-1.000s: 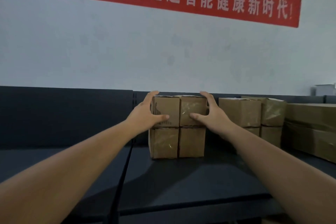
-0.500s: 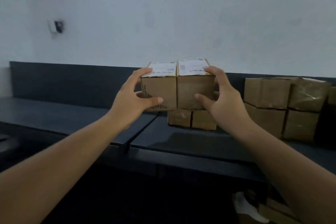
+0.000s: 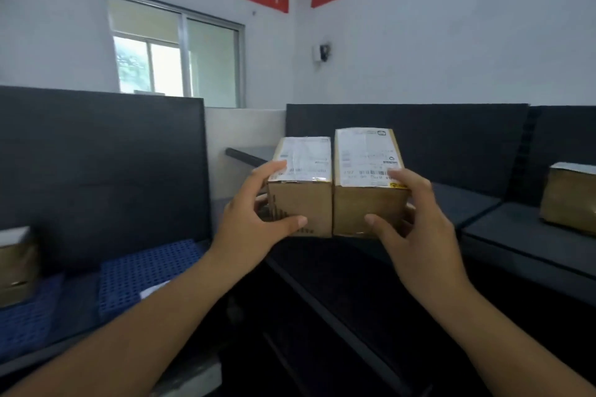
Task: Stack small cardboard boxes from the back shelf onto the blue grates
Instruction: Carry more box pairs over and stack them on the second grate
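Together, both hands' fingers (image 3: 416,184) clamp two side-by-side boxes (image 3: 335,200).

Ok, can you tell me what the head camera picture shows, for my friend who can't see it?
Two bare hands carry two small cardboard boxes pressed side by side in the air: the left hand grips the left box, the right hand the right box, each topped with a white shipping label. Blue grates lie lower left, dark shelves behind.
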A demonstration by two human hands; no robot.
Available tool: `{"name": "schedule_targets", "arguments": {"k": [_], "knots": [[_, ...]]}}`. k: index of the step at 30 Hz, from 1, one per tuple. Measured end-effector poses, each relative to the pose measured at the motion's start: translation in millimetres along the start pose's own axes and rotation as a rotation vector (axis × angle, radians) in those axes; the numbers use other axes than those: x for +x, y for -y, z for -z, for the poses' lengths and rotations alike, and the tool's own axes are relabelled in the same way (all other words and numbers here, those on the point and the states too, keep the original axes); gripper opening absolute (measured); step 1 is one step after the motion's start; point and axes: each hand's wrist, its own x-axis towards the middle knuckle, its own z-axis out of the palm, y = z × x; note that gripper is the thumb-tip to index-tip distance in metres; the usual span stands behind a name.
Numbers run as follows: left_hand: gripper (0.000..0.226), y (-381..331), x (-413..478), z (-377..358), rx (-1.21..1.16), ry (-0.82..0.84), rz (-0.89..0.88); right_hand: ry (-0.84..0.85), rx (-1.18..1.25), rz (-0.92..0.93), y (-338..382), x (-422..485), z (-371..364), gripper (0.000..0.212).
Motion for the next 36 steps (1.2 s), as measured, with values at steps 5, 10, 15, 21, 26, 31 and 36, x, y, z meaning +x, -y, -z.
{"name": "schedule_targets", "arguments": {"k": [5, 10, 15, 21, 26, 31, 36], "knots": [[0.080, 52.8, -11.4, 78.3, 0.089, -0.100, 0.051, 0.116, 0.127, -0.022, 5.8, 10.3, -105.3, 0.068], [0.078, 130.3, -9.9, 155.3, 0.137, -0.200, 0.120, 0.206, 0.186, -0.024, 0.1, 25.7, -223.7, 0.072], [0.081, 215.6, 3.1, 232.8, 0.178, -0.282, 0.242, 0.281, 0.222, -0.071, -11.6, 47.1, -337.6, 0.073], [0.082, 309.1, 18.2, 287.7, 0.225, -0.304, 0.377, 0.397, 0.240, -0.163, -45.1, 64.4, -441.8, 0.064], [0.081, 382.3, 26.9, 314.2, 0.269, -0.335, 0.463, 0.495, 0.261, -0.192, -93.5, 75.5, -521.4, 0.066], [0.079, 440.2, 33.6, 318.9, 0.313, -0.348, 0.547, 0.620, 0.297, -0.223, -138.2, 83.6, -589.2, 0.061], [0.078, 492.6, 44.0, 312.4, 0.323, -0.378, 0.648, 0.703, 0.269, -0.204, -182.3, 88.9, -656.3, 0.057]]}}
